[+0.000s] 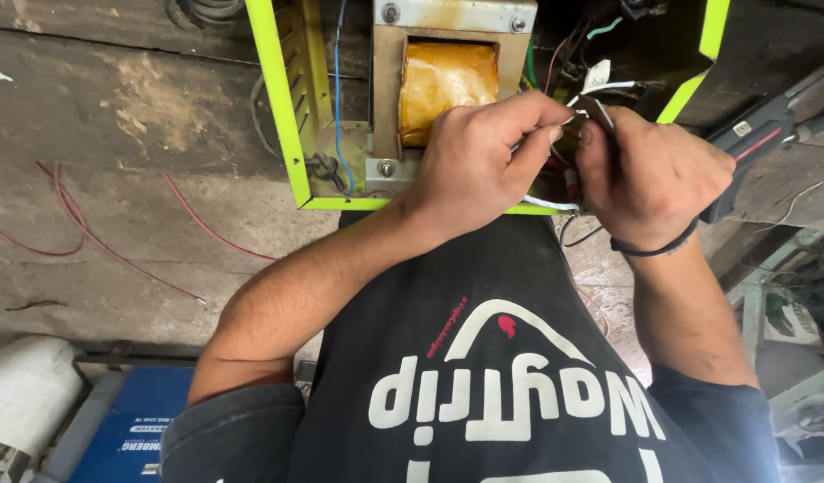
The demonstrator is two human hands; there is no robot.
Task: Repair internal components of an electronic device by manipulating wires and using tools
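Stained, cracked concrete floor (144,116) in flat daylight, loose red wires (81,224) strewn across it.

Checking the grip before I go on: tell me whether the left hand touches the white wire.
Touching. The head view shows the left hand pinching the white wire between thumb and fingertips, beside the right hand.

Hidden behind the two hands

The left hand (479,161) and right hand (649,179) cover the wire ends (600,89); the green case (287,134) is cut by the top edge.
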